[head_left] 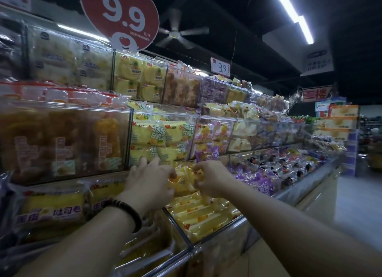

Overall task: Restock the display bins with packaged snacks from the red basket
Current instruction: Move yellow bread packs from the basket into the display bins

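At frame centre I am pinching a yellow snack packet (184, 180), left hand (148, 181) and right hand (210, 178) curled on its ends, aiming to lay it flat in the bin (178, 228).

Heart sign (119, 16) reads 9.9; price tag (220, 67) reads 9.9; red banner (315, 94) reads 二楼.

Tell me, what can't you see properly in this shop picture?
Red basket: outside the head view entirely.
Left hand fingertips: its own back hides them, so its grip on the yellow clear-wrapped snack packet is unclear.
Small print on the red heart-shaped price sign: too small and blurred.
Orange plastic-wrapped packs at left: labels blurred.
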Tool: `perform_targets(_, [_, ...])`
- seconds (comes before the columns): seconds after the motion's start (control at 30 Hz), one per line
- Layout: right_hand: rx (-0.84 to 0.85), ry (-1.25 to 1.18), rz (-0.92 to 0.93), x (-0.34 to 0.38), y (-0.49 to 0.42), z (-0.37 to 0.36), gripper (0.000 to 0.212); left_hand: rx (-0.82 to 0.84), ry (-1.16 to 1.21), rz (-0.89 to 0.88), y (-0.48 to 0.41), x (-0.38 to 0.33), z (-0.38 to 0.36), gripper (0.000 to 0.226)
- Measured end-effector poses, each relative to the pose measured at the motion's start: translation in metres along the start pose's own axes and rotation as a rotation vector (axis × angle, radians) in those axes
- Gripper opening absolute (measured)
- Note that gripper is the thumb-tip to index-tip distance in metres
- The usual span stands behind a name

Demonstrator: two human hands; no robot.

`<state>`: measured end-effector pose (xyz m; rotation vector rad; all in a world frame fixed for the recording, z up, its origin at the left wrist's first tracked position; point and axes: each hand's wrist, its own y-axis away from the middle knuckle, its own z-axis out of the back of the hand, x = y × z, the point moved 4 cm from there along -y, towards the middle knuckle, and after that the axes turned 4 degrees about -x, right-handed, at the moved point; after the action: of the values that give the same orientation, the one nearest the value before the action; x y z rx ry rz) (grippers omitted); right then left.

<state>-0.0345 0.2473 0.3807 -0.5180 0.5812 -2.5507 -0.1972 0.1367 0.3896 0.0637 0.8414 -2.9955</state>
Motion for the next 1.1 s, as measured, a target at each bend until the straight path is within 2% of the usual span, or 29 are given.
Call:
perform_targets(0.07, [0.047,-0.022,-0.011,-0.005,0.007,0.012,0.069,-0.006,-0.004,-0.004,-0.001,-0.001,0.001,0.042])
perform_targets(0.13, [0.016,0.000,-0.013,-0.013,0.019,0.028,0.068,-0.012,-0.008,-0.009,0.000,-0.003,0.006,0.046])
perform_targets(0.23, [-0.059,-0.007,0.022,-0.018,0.046,0.056,0.039,-0.058,0.055,-0.026,0.006,-0.012,0.020,0.043])
perform_targets(0.3, [-0.076,-0.026,0.039,-0.017,0.071,0.073,0.026,-0.076,0.146,-0.060,0.013,-0.018,0.032,0.030])
perform_targets(0.43, [-0.091,-0.121,0.039,-0.015,0.115,0.104,0.018,0.027,0.373,-0.097,0.038,-0.039,0.051,0.009])
perform_targets(0.6, [-0.080,-0.244,0.016,-0.005,0.172,0.121,0.020,0.149,0.560,-0.091,0.105,-0.087,0.058,0.011])
perform_targets(0.7, [-0.067,-0.308,-0.014,-0.008,0.215,0.111,0.011,0.248,0.611,-0.113,0.153,-0.113,0.038,0.017])
perform_targets(0.9, [0.117,-0.324,-0.084,-0.033,0.303,0.048,0.014,0.530,0.587,-0.065,0.239,-0.145,-0.036,0.021])
perform_targets(1.1, [0.448,-0.306,-0.174,-0.068,0.377,-0.037,0.018,0.760,0.484,-0.044,0.287,-0.156,-0.122,0.023])
